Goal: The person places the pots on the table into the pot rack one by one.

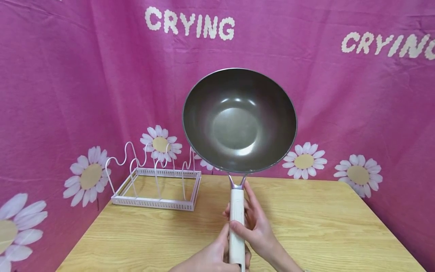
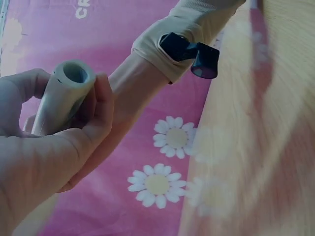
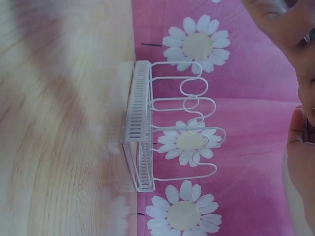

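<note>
A deep dark wok [image 1: 238,124] is held upright over the table, its grey-brown inside facing me and its cream handle [image 1: 236,226] pointing down. My left hand [image 1: 210,257] grips the handle near its lower end. Higher up, my right hand [image 1: 261,226] holds it too, thumb across the front and fingers behind. In the left wrist view, the fingers and thumb of the left hand [image 2: 54,152] curl round the handle's hollow end [image 2: 74,73]. Only parts of hands show along the right edge of the right wrist view.
On the table's [image 1: 306,226] left side, near the back, stands a white rack [image 1: 153,206] with several curved wire dividers. Its dividers point up and its base is slatted. A pink curtain [image 1: 323,94] with daisies and lettering hangs behind and at both sides.
</note>
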Available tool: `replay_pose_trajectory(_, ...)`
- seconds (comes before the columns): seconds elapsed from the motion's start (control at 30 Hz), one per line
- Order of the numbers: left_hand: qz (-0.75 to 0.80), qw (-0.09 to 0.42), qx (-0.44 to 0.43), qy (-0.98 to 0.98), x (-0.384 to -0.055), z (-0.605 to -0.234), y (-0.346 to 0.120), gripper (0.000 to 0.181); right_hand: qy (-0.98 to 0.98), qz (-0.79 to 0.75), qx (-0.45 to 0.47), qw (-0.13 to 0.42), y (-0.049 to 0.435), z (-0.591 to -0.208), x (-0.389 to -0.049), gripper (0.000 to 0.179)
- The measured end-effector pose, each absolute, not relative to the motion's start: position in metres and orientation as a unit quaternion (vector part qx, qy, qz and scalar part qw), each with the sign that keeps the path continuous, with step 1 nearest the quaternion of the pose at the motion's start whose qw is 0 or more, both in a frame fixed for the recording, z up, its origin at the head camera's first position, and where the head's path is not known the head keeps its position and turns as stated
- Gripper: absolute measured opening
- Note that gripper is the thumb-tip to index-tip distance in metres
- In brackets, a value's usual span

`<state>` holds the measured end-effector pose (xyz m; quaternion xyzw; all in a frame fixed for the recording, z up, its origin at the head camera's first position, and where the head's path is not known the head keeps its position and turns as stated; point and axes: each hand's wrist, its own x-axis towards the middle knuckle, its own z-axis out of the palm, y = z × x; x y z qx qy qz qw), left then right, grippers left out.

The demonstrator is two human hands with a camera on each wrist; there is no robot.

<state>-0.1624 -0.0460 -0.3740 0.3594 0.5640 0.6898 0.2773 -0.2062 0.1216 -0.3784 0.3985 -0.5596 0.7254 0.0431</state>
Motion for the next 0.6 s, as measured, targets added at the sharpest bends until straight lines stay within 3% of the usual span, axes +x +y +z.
replay_pose_trajectory(0.6, 0.7, 0.28, 0.354, 0.553, -0.165, -0.361, -0.052, 0.079, -0.577, 0.703, 0.409, 0.077, 0.117, -0.374, -0.211, 0.095)
